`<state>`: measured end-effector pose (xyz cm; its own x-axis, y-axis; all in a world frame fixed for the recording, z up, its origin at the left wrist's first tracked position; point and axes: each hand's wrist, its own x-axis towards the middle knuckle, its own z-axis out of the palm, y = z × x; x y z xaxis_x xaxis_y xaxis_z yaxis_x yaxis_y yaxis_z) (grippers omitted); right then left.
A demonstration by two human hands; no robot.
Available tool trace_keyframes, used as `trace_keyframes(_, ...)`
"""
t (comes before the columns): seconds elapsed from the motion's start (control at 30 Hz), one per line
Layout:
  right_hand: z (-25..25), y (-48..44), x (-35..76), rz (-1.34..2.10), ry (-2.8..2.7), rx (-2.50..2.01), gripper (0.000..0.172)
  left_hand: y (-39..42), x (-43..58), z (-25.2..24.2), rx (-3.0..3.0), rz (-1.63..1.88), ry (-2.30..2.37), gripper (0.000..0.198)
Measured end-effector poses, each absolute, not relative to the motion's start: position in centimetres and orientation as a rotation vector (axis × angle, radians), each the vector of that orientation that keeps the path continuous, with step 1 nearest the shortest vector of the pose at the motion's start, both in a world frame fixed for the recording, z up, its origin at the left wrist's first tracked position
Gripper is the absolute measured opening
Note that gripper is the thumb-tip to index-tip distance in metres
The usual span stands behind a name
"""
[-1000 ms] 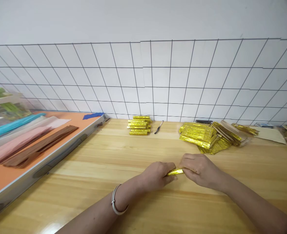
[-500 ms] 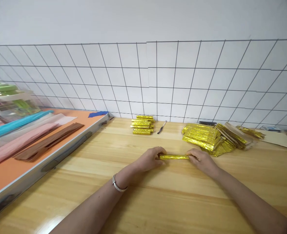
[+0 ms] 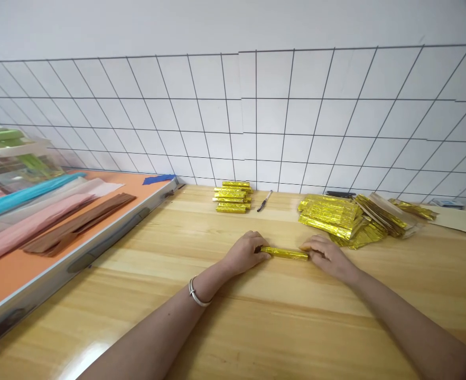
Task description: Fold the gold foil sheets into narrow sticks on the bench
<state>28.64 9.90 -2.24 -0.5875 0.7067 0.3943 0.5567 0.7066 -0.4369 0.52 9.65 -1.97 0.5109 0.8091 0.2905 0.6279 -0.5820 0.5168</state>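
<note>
A narrow rolled or folded gold foil strip lies between my hands, just over the wooden table, tilted slightly down to the right. My left hand is closed around its left end, thumb in front and fingers behind. At the other end, my right hand has curled fingers behind the strip and the thumb by its tip; the exact contact is partly hidden. Beyond my left hand stands a small stack of similar gold foil strips. A loose pile of flat gold foil pieces lies past my right hand.
A pen lies near the tiled wall. Farther right are a dark object and a beige sheet. On the left, an orange raised surface holds brown strips, pink and blue crepe-like material, and a clear container.
The strip has turned so its right end sits lower and shows fully. My right hand has shifted slightly right and its grip has changed. My left hand still holds the left end.
</note>
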Motion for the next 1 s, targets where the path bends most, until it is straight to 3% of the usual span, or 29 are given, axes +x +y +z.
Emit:
trace_keyframes(0.23,-2.25,9.54,28.05,0.34,-2.425,-0.995,0.023,9.78,0.21,-2.12,2.292,0.776,1.176,0.031)
trace_keyframes(0.83,-2.19,8.95,27.6,0.255,-2.482,-0.99,0.021,9.8,0.23,-1.94,2.316,0.732,1.182,0.026)
trace_keyframes(1.0,-2.62,9.02,27.72,0.299,-2.427,-0.983,0.023,9.92,0.01,-2.4,2.196,0.758,1.177,0.037)
